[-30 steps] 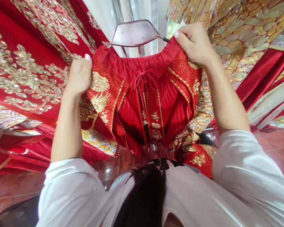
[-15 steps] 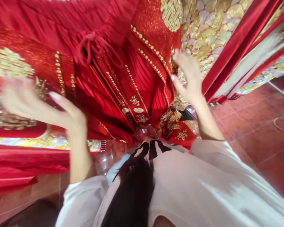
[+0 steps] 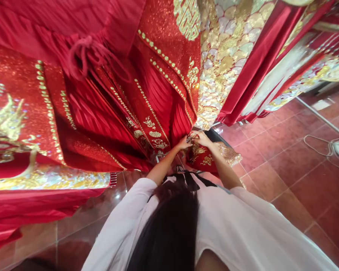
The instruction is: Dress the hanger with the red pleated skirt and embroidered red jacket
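In front of my waist, a red cloth piece with gold embroidery [image 3: 199, 155] lies bunched over a dark edge. My left hand [image 3: 184, 143] is closed at the upper left side of this cloth, its fingertips partly hidden in the folds. Close beside it, my right hand [image 3: 202, 138] grips the top of the same cloth, with fingers bent over it. Just beyond both hands hangs a long red costume [image 3: 158, 94] with pleats, gold bead trim and embroidered panels. A red cord bow [image 3: 86, 56] is tied at its upper part.
A gold and pearly sequined garment [image 3: 228, 49] hangs right of the costume, with red fabric strips [image 3: 251, 64] next to it. Sequined trim [image 3: 73, 178] and red cloth [image 3: 59, 201] hang at left. A cable [image 3: 317, 152] and metal bar [image 3: 316, 114] cross the tiled floor [image 3: 282, 165].
Both hands, raised apart and open before, have come down and inward together onto the red embroidered cloth. The view has shifted slightly to the right.
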